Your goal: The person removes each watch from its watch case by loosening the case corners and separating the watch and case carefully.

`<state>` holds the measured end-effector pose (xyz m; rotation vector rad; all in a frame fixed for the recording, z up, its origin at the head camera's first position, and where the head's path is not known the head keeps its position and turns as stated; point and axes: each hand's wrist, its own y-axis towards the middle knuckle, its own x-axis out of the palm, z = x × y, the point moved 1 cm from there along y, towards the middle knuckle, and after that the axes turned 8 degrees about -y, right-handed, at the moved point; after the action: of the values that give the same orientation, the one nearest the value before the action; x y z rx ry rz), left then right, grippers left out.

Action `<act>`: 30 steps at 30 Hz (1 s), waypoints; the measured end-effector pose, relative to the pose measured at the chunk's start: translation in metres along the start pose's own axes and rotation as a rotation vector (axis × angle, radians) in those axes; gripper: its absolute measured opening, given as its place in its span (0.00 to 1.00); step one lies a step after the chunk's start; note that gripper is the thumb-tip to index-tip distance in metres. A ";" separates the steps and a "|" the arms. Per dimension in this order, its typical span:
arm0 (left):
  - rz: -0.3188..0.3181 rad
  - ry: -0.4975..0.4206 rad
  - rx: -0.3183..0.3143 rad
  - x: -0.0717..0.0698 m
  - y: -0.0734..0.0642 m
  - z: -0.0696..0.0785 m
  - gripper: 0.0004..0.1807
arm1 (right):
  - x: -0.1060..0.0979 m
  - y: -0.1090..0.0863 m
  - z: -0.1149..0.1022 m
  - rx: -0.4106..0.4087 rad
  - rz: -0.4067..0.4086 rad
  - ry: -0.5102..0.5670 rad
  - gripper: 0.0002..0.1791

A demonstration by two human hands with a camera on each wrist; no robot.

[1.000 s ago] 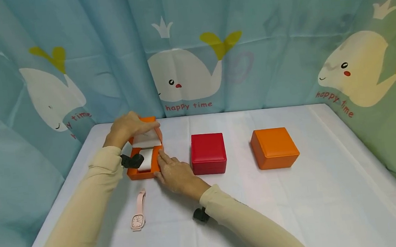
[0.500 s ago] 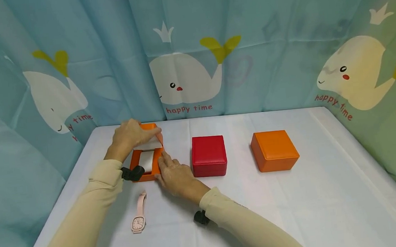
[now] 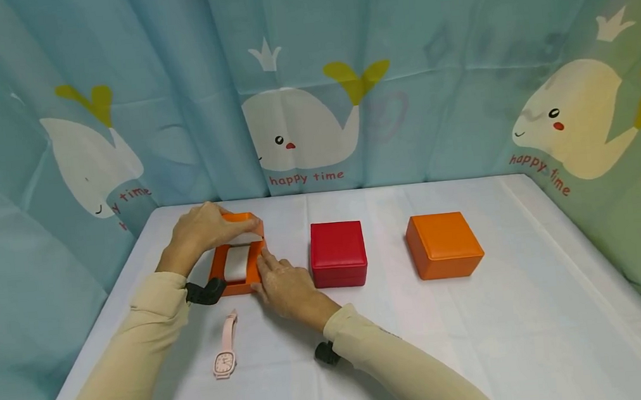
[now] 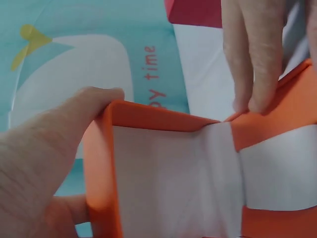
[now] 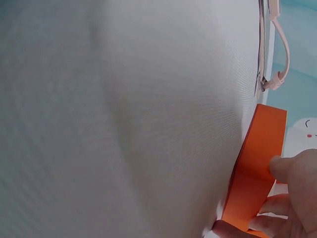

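Toward the back left, an orange watch box [image 3: 239, 289] stands with its lid [image 3: 242, 217] raised and tipped forward over the base. My left hand [image 3: 200, 233] grips the lid's edge between thumb and fingers, which the left wrist view shows at the lid's corner. A white cushion [image 3: 237, 263] lies inside the base, and white lining fills the lid. My right hand [image 3: 291, 291] holds the base by its right side, thumb on the front face and fingers at the wall. In front of the box lies a pink watch [image 3: 224, 364], strap pointing away.
A closed red box [image 3: 338, 252] stands just right of my right hand. Farther right is another closed orange box [image 3: 444, 240]. The white-covered table [image 3: 528, 347] ends at a blue curtain [image 3: 189, 135] with whale prints.
The lid has come down and forward a little in my left hand's grip, and the left wrist has shifted left. My right hand stays on the base; the watch has not moved.
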<state>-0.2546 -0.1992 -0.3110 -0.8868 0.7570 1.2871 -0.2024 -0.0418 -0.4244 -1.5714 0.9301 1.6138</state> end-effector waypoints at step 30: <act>0.240 -0.033 0.093 0.036 -0.027 -0.013 0.45 | 0.001 -0.001 0.007 0.005 0.077 0.086 0.35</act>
<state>-0.2224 -0.1953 -0.3454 -0.7141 0.9105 1.4608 -0.2051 -0.0353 -0.4257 -1.6305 1.0504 1.6060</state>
